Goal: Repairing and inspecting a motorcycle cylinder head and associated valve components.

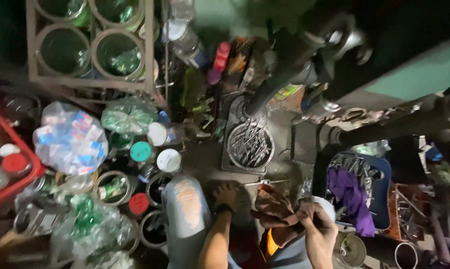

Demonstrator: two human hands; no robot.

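Rag, brownish, soft & light by the look, is held bunched low centre by the knee, pinched closed by right hand at its edge, left hand spread flat beside it, gripping nothing; prob. best grabbed by a fold.

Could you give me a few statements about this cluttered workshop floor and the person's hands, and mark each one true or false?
1. The round dish ahead of the hands holds metal bits. True.
2. The left hand grips a hammer. False: it rests flat on the floor, holding nothing that shows.
3. The right hand is at a brown rag. True.
4. The crate at the left edge is blue. False: it is red.
5. A purple cloth lies in a blue tray. True.
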